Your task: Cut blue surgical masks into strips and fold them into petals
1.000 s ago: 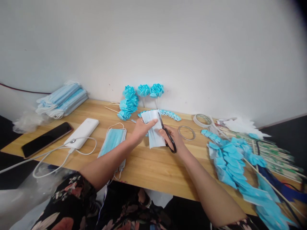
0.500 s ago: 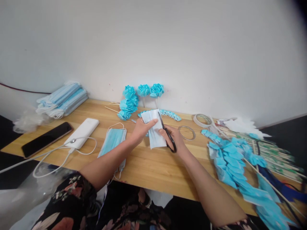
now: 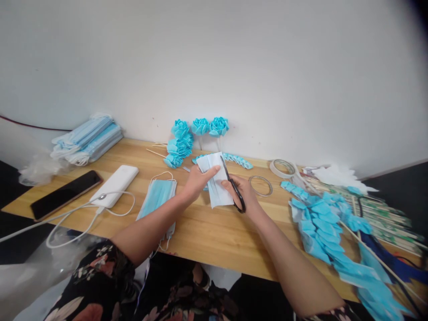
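My left hand (image 3: 198, 182) grips a pale face mask (image 3: 216, 189) by its left side, thumb across the front. The mask is held up over the middle of the table. In my right hand (image 3: 245, 189) is a pair of black-handled scissors (image 3: 238, 196), the blades lying along the mask's right edge. My right fingertips touch the mask too. A blue face mask (image 3: 159, 194) with ear loops lies left of my hands, partly under my left forearm. Behind them rest several blue flowers (image 3: 200, 126) on sticks and a pleated blue strip (image 3: 238, 159).
A stack of masks (image 3: 88, 138), a phone (image 3: 67, 194) and a white power bank (image 3: 117, 185) with a cable sit on the left. Tape rolls (image 3: 271, 168), a thin ring (image 3: 261, 195), folded blue strips (image 3: 317, 223) and green-white packets (image 3: 388, 218) lie on the right.
The held mask's lower end has shifted slightly to the right. Both hands and the scissors stay almost in the same place.
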A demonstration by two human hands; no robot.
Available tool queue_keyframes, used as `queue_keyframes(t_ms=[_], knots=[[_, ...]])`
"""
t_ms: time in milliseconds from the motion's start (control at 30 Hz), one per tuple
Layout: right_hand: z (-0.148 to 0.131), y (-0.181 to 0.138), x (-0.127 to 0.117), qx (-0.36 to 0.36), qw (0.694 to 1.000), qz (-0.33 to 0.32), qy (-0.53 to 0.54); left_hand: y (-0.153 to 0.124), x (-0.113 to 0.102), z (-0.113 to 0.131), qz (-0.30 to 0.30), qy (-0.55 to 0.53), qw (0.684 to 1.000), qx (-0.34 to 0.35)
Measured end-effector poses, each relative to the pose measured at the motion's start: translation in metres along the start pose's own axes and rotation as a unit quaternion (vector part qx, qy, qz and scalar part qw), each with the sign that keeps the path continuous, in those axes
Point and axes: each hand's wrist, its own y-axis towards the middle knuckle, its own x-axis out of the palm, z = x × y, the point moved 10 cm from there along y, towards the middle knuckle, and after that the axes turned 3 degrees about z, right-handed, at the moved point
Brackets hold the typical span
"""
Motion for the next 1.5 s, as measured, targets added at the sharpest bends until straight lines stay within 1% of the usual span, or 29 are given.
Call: queue_keyframes(t_ms=[100,200,367,533,633,867,1067,1267,1500], knots=[[-0.004,0.0,0.0,-0.002,1.0,0.0,-0.005,0.001,-0.002,0.002,0.009,0.001,1.0,0.005],[-0.004,-0.001,0.003,0.0,1.0,-0.005,-0.007,0.002,-0.005,0.005,0.022,0.0,0.999,0.023],[-0.002,-0.002,0.008,-0.005,0.999,-0.032,-0.004,0.005,-0.006,0.004,0.016,-0.015,0.999,0.037],[-0.004,-0.002,0.01,-0.025,0.998,-0.049,-0.016,0.003,-0.004,0.005,0.011,0.012,0.999,0.043],[-0.003,-0.002,0.009,-0.024,0.999,-0.046,-0.001,0.002,-0.001,0.005,-0.001,0.027,0.998,0.048],[-0.001,-0.001,0.006,-0.015,0.999,-0.033,0.005,0.002,0.002,-0.008,-0.019,0.045,0.998,0.029],[-0.001,-0.002,0.003,-0.014,1.0,-0.019,0.009,0.001,0.006,-0.006,-0.032,0.043,0.998,0.028],[-0.001,-0.001,0.003,-0.013,1.0,-0.013,0.013,0.001,0.006,-0.006,-0.028,0.042,0.998,0.03],[0.001,-0.002,0.001,-0.004,1.0,0.002,0.019,0.001,0.007,-0.007,-0.037,0.035,0.998,0.026]])
